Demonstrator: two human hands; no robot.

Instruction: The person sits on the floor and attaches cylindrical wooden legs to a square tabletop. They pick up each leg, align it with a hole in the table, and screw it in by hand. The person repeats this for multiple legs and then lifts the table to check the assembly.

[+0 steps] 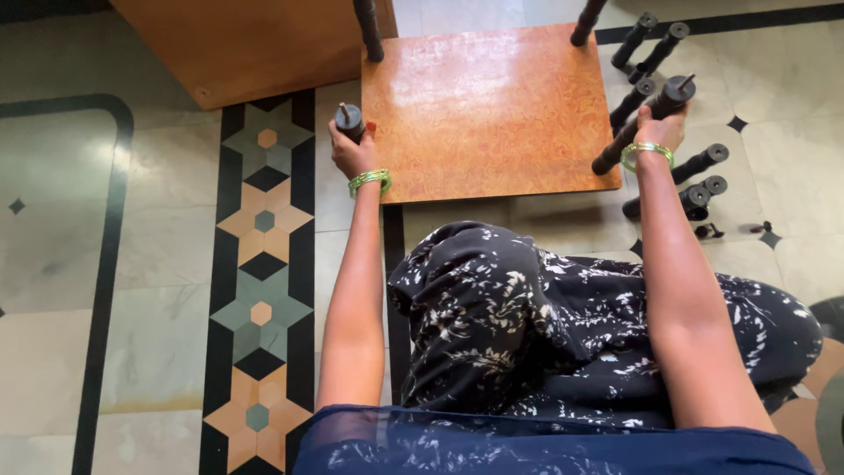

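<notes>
Two hands, left (350,151) and right (661,132) each gripping one black leg, one orange board (488,114)

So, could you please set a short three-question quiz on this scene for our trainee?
1. True or false: the right hand holds a black leg.
2. What does the left hand grip?
A. a black leg
B. a hammer
C. a cloth
3. How many legs already stand on the brown board?

Key: 1 true; 2 A; 3 two, at the far corners.
</notes>
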